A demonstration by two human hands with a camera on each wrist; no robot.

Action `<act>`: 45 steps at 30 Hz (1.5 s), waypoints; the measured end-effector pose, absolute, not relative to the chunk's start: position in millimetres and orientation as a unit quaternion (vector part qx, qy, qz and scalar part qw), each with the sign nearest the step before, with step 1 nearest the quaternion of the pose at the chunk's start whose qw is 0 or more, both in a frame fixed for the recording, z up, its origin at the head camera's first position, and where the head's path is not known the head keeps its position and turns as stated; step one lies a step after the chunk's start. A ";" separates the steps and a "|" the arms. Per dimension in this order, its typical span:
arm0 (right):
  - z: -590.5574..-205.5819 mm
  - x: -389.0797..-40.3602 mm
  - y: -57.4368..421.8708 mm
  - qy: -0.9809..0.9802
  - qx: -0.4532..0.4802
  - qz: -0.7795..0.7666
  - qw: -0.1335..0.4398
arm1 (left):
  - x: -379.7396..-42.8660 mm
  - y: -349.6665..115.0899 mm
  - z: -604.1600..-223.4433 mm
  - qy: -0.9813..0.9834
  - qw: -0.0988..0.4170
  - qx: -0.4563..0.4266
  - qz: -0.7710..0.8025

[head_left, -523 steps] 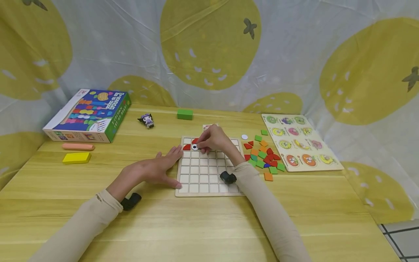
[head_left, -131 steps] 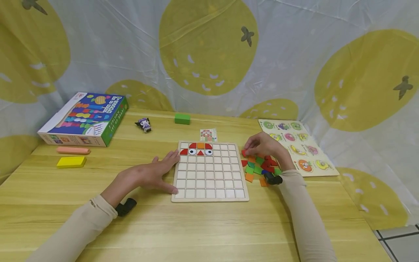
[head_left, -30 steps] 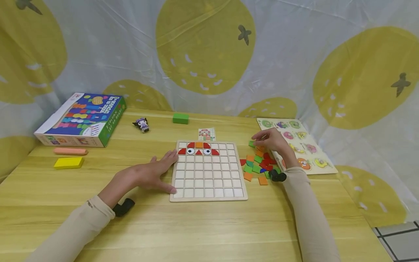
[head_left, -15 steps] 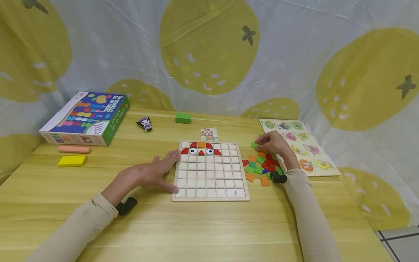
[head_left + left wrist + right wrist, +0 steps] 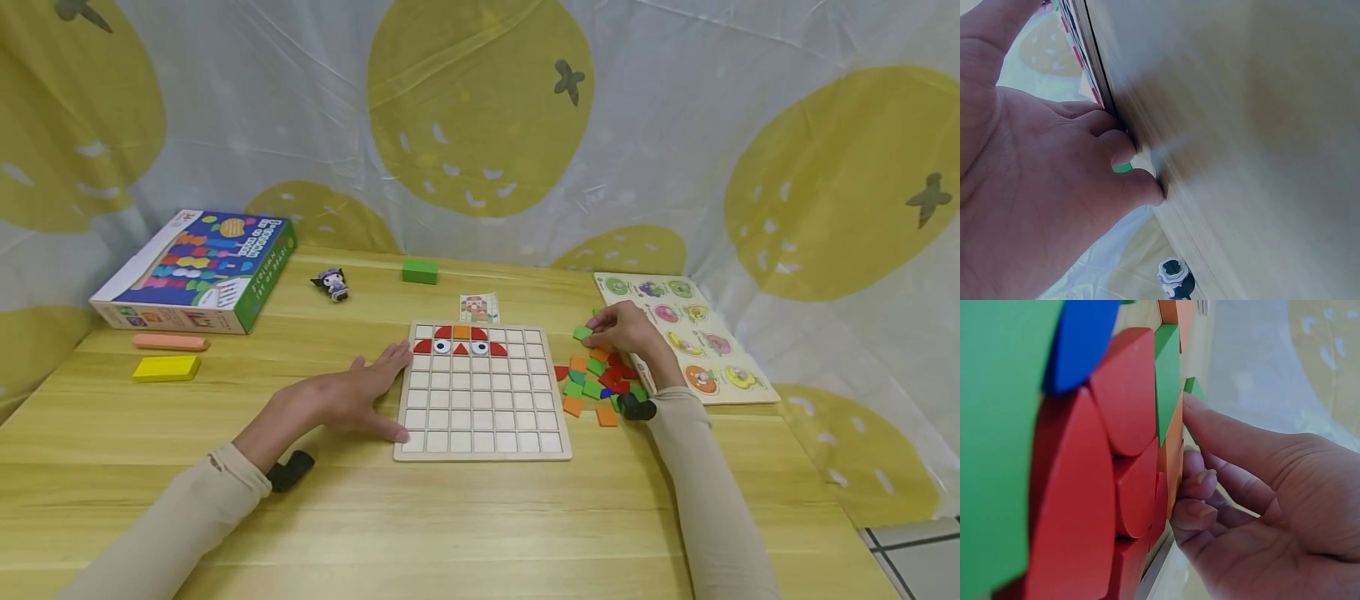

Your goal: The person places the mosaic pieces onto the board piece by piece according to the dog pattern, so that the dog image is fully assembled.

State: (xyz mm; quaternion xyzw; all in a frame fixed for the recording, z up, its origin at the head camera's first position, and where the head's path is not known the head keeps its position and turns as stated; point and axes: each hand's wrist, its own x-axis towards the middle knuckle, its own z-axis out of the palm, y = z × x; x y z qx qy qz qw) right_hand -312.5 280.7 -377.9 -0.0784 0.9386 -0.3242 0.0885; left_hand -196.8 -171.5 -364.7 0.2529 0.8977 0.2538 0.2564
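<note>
My left hand (image 5: 348,400) rests with spread fingers against the left edge of a wooden grid board (image 5: 480,446). Red pieces, an orange square (image 5: 461,332) and two round eye tiles (image 5: 442,346) fill part of the board's top two rows. At the far side of the loose-tile pile, my right hand (image 5: 628,331) pinches a green square tile (image 5: 582,332) between thumb and finger. That tile's edge (image 5: 1192,387) shows by the thumb in the right wrist view. Red pieces (image 5: 1129,394) and a blue piece (image 5: 1082,347) lie close by there.
A small picture card (image 5: 479,307) lies behind the board. The fruit puzzle board (image 5: 750,392) is right of the pile. Leftward are a game box (image 5: 198,271), a toy figure (image 5: 332,284), a yellow block (image 5: 167,368) and a salmon stick (image 5: 171,342); a green block (image 5: 420,271) stands behind.
Tiles were added to the top rows, latest a red piece beside the right eye tile. My right hand went from board to pile and took the green tile. My left hand stayed.
</note>
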 end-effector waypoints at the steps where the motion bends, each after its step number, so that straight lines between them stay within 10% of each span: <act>1: -378.2 -312.8 279.9 0.939 -0.079 -0.323 0.088 | -196.1 -172.0 -364.7 0.898 0.256 0.252 0.254; 45: -362.9 -279.5 65.3 0.862 -0.234 -0.416 0.168 | -204.3 -171.9 -361.1 0.902 0.271 0.251 0.221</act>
